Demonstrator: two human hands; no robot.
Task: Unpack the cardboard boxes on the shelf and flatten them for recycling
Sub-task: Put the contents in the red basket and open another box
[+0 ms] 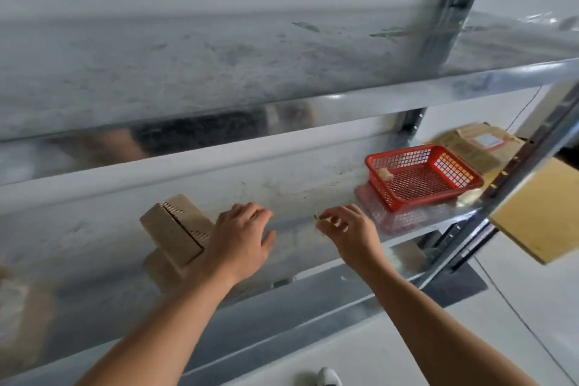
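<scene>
Box: small brown cardboard box point(175, 229) on the grey metal shelf point(300, 194), left of centre.
Left hand point(239, 238): grip loose, palm down against it, likely steadying.
Right hand point(347, 233): grip pinching a tiny yellowish piece point(318, 219) (too small to name), probably for the red mesh basket point(435, 196).

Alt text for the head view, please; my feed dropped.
The left hand rests against a small cardboard box on the metal shelf while the right hand pinches a small yellowish piece. A red basket sits farther right.
</scene>
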